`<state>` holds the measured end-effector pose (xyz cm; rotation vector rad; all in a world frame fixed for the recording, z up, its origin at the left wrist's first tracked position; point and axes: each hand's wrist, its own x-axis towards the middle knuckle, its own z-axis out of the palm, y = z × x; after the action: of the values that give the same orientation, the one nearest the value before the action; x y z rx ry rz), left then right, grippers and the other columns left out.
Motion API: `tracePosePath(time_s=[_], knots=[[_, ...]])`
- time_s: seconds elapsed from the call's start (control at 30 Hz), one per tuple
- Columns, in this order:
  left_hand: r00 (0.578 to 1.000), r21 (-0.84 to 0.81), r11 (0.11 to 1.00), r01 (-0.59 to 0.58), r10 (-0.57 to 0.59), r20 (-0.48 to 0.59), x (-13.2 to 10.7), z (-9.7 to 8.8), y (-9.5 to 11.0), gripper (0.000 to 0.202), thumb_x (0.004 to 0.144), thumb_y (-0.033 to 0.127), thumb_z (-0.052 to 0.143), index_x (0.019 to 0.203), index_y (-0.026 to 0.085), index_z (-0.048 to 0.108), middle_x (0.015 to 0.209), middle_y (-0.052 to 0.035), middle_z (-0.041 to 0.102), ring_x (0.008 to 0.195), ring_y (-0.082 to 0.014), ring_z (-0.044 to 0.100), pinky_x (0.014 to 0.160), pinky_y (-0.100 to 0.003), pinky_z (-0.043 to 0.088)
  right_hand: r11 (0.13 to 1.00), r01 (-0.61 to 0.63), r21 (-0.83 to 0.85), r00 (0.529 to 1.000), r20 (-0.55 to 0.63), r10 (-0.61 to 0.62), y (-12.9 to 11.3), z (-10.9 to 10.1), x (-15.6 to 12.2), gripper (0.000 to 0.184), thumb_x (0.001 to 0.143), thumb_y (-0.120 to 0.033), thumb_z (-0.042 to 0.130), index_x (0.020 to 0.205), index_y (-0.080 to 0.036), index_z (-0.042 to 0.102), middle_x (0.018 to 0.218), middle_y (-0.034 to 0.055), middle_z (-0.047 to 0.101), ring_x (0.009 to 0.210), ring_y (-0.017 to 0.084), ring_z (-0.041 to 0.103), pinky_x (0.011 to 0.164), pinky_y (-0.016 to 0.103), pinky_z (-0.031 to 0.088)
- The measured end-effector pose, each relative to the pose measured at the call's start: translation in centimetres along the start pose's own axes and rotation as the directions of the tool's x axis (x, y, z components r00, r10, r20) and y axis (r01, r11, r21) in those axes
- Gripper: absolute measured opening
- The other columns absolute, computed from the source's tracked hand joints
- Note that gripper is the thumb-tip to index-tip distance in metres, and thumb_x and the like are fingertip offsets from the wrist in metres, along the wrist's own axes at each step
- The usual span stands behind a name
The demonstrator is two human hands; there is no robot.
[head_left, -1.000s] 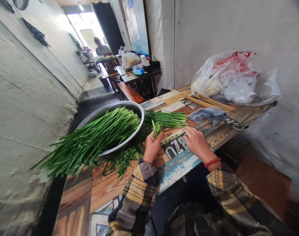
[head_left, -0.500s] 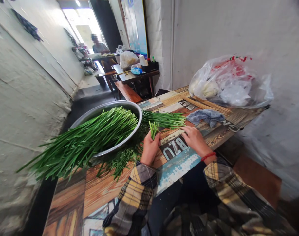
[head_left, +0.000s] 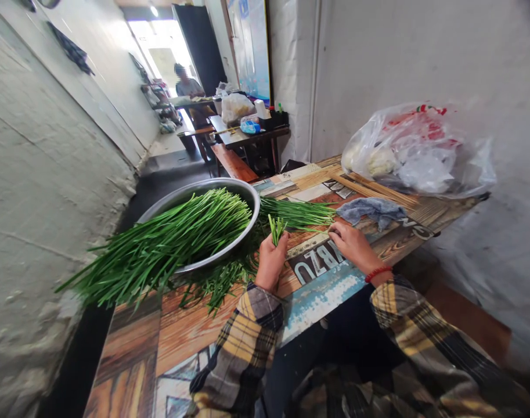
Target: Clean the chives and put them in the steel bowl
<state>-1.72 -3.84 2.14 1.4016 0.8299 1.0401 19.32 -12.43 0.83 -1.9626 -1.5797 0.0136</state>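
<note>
Held bunch: a small bundle of chives point(head_left: 277, 230), smooth, thin and green, its paler ends standing up above the thumb and forefinger of the left hand point(head_left: 272, 261).
Left fingers: clamped around that bundle, over the desk point(head_left: 195, 328), just to the right of the bowl.
Single stem: one slender, pale green stalk point(head_left: 310, 230) lies along the near edge of the pile, its tip at the right fingertips.
Right fingers: on the right hand point(head_left: 352, 247), thumb and forefinger are pinched together on the stalk's end, just beside the cloth.
Pile: straight, glossy chives point(head_left: 297, 213) lie flat on the desk beyond both hands, cut ends towards the cloth.
Bowl: wide, round, shiny metal bowl point(head_left: 251, 229), heaped with long chives point(head_left: 177, 241) whose limp leaves spill over its left rim.
Scraps: tangled loose leaves point(head_left: 221, 284) lie on the desk against the bowl's near side.
Cloth: crumpled, soft, grey-blue cloth point(head_left: 372, 212), near the right hand.
Sticks: slim, straight wooden sticks point(head_left: 380, 191), between cloth and bag.
Bag: thin, wrinkled, see-through plastic bag point(head_left: 415, 151) with red print, near the white wall point(head_left: 399, 52).
Desk top: flat, patchwork wood-grain pattern with painted letters.
Sleeves: checked fabric point(head_left: 238, 348); a red beaded bracelet point(head_left: 378, 274) circles the right wrist.
</note>
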Motion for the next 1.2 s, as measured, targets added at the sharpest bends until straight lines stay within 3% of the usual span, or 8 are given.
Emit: tracePosePath(time_s=[0.1,0.23,0.43,0.63,0.87,0.97,1.07,1.2], knots=[[0.996,0.081,0.993,-0.089,0.091,-0.018,0.1,-0.2,-0.1,0.025,0.084,0.038,0.058,0.082,0.015,0.067,0.065,0.0003,0.059,0.059,-0.0116,0.05,0.06,-0.024,0.04,0.985,0.049,0.163,0.998,-0.058,-0.04,-1.5,-1.1,-0.7,0.014,0.089,-0.022,0.049,0.086,-0.019,0.062,0.083,0.0072,0.067,0.08,0.02,0.062,0.073,0.03,0.043],[0.969,0.185,0.952,-0.244,0.249,-0.004,0.1,-0.4,0.2,0.021,0.087,0.031,0.055,0.086,0.015,0.068,0.09,-0.0062,0.067,0.087,-0.0182,0.06,0.081,-0.029,0.045,0.948,0.134,0.289,0.988,-0.115,-0.104,-3.8,-2.6,-1.3,0.012,0.086,-0.024,0.052,0.086,-0.019,0.064,0.084,0.0049,0.067,0.079,0.019,0.062,0.074,0.03,0.046],[0.908,0.304,0.857,-0.416,0.374,0.187,-0.3,0.0,1.0,0.018,0.087,0.024,0.054,0.087,0.016,0.069,0.097,-0.0082,0.067,0.098,-0.0209,0.059,0.089,-0.032,0.042,0.903,0.064,0.424,0.997,-0.057,-0.044,-5.5,-3.4,-1.7,0.015,0.085,-0.028,0.054,0.091,-0.021,0.066,0.087,0.0028,0.07,0.081,0.019,0.064,0.076,0.03,0.047],[0.927,0.303,0.898,-0.32,0.231,0.296,-0.6,0.3,1.0,0.023,0.087,0.026,0.052,0.07,0.015,0.063,0.07,-0.0013,0.061,0.069,-0.0152,0.054,0.068,-0.026,0.042,0.85,-0.092,0.518,0.993,-0.022,0.12,-5.5,-2.1,-1.5,0.021,0.087,-0.029,0.051,0.096,-0.021,0.067,0.092,0.0034,0.072,0.085,0.02,0.067,0.076,0.031,0.049],[0.948,0.252,0.937,-0.244,0.176,0.263,-0.5,0.3,1.0,0.022,0.085,0.026,0.053,0.074,0.014,0.066,0.077,-0.0033,0.067,0.074,-0.0167,0.057,0.071,-0.026,0.045,0.923,0.147,0.356,0.984,-0.148,-0.1,-5.8,-1.8,-2.0,0.015,0.086,-0.028,0.056,0.089,-0.021,0.068,0.087,0.0054,0.069,0.085,0.02,0.063,0.08,0.033,0.047],[0.952,0.246,0.944,-0.222,0.155,0.264,-0.6,0.3,1.0,0.021,0.084,0.028,0.056,0.074,0.013,0.067,0.075,-0.0025,0.067,0.071,-0.0159,0.056,0.069,-0.025,0.044,0.915,0.112,0.388,0.986,-0.158,-0.054,-5.8,-1.5,-2.2,0.013,0.085,-0.029,0.058,0.083,-0.02,0.068,0.082,0.0046,0.067,0.082,0.02,0.061,0.079,0.034,0.045],[0.951,0.231,0.954,-0.192,0.122,0.285,-0.7,0.5,0.9,0.02,0.083,0.03,0.059,0.075,0.013,0.067,0.07,-0.0009,0.064,0.066,-0.0142,0.054,0.064,-0.024,0.043,0.762,-0.078,0.643,0.985,-0.07,0.16,-6.2,-0.4,-2.3,0.014,0.081,-0.034,0.062,0.081,-0.02,0.067,0.078,0.0024,0.066,0.074,0.017,0.059,0.071,0.03,0.045],[0.935,0.224,0.949,-0.223,0.143,0.326,-0.7,0.7,0.5,0.017,0.084,0.027,0.058,0.081,0.013,0.068,0.075,-0.0013,0.066,0.068,-0.0142,0.055,0.065,-0.024,0.044,0.317,-0.201,0.927,0.919,0.066,0.388,-6.9,1.6,-2.0,0.02,0.074,-0.039,0.068,0.08,-0.02,0.063,0.073,-0.0008,0.062,0.066,0.012,0.055,0.063,0.025,0.044]])
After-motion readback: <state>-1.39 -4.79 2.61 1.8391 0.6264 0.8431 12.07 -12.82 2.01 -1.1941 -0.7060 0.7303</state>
